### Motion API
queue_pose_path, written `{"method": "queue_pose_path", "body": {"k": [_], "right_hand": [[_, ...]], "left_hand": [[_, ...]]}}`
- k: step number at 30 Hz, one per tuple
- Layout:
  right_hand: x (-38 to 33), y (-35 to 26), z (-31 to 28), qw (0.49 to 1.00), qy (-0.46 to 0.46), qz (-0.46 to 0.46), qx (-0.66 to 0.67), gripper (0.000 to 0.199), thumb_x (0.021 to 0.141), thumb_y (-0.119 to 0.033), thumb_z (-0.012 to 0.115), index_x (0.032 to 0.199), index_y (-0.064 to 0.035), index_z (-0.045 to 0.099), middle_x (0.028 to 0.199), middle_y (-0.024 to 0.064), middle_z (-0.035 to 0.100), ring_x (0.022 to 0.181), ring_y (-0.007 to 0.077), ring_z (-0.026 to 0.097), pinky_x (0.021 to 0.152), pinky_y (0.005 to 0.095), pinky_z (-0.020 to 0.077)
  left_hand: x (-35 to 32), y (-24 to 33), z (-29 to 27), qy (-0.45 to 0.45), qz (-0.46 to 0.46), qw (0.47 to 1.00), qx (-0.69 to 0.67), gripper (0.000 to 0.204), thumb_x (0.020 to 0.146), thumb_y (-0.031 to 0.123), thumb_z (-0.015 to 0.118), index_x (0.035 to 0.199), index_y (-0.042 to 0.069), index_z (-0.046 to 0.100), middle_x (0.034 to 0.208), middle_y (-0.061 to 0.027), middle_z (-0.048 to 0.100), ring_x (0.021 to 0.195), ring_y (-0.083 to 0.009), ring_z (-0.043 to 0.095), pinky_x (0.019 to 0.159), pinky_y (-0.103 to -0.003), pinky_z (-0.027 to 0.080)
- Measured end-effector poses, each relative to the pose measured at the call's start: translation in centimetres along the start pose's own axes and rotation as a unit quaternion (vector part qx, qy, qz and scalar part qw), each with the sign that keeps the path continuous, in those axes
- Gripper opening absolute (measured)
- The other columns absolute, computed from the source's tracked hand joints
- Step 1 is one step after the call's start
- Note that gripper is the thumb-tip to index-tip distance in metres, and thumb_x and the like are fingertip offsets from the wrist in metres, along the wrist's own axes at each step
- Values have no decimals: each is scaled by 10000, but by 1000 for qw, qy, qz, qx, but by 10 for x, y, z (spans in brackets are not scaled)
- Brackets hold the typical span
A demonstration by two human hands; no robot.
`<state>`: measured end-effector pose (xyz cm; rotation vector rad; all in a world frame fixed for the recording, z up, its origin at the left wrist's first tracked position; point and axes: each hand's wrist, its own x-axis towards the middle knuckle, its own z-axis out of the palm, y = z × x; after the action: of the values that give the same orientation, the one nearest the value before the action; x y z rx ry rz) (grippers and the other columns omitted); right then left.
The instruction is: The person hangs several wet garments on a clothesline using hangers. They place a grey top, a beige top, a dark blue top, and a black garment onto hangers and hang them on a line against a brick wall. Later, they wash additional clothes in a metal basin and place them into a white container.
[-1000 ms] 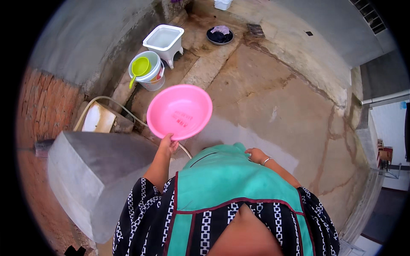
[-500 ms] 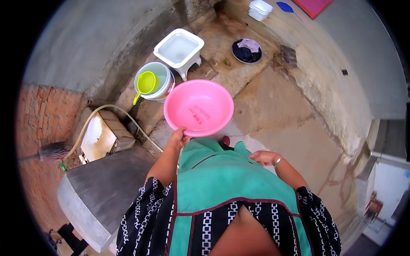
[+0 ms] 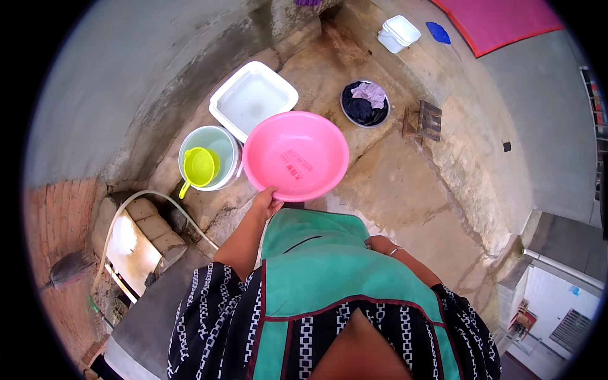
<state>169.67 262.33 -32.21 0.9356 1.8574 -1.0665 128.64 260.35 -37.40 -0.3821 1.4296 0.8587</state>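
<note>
The left hand [image 3: 265, 201] grips the near rim of a pink basin [image 3: 296, 144]; the right hand [image 3: 381, 244] is at the edge of a green apron [image 3: 345, 278]. Beyond the left hand stand a dipper-holding bucket [image 3: 233, 156] and a white tub [image 3: 277, 81].

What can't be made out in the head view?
In the head view:
Right hand: fingers partly hidden by green apron.
Pink basin: underside hidden by its bowl.
Magenta sheet: far part cut off by top edge.
Red object, far right: too small to identify.

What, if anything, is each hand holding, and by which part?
The left hand grips the pink basin by its near-left rim. The right hand is at the edge of the green apron; whether it grips it cannot be told.
</note>
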Motion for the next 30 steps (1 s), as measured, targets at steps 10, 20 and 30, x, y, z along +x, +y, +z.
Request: {"method": "queue_pose_path", "body": {"k": [10,20,30], "right_hand": [[14,51,-156,932,-228,-49,277,225,807,-250,537,923,-69,605,868,137,636,782,251,582,748,364,463],[246,204,-219,921,260,4,289,269,904,-304,478,952,-83,623,906,141,652,895,300,616,789,361,473],[562,317,-276,885,460,40,62,288,787,-103,508,1055,-45,594,1001,157,616,949,339,577,836,404,465]], "left_hand": [[105,82,163,-55,-17,998,6,202,808,303,610,928,144,582,748,12,585,605,-122,562,711,-327,487],[341,139,314,-83,-39,985,-147,173,833,267,591,908,119,543,661,-5,539,510,-128,520,546,-287,469],[645,210,291,-4,76,979,-190,159,847,254,585,841,96,560,686,-31,596,528,-145,554,514,-282,502]]}}
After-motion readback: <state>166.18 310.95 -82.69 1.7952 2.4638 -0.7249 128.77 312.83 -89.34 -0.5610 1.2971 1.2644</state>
